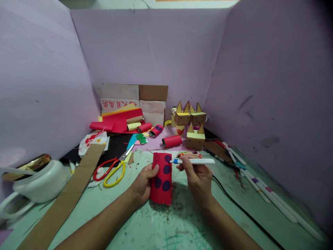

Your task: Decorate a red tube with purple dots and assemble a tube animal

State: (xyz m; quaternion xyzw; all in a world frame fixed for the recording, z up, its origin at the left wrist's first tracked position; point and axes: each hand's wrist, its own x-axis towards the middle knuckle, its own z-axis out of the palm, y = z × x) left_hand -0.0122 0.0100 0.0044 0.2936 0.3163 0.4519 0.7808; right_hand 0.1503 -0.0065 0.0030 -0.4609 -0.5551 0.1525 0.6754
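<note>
A red paper-covered tube (161, 195) with several dark purple dots and one small unfilled circle at its upper left is held upright near the middle. My left hand (144, 182) grips it along its left side, thumb on the front. In my right hand (197, 177) is a white marker (203, 161) with a blue band, lying nearly level. The marker's tip points left and meets or almost meets the dot at the tube's upper right.
Scissors (114, 169) with red and yellow handles lie left, beside a long cardboard strip (65, 194) and a white pot (44, 182). Red tubes (172, 141) and eared cardboard boxes (195, 141) stand behind. Markers (270, 198) and a black cable (241, 210) lie right.
</note>
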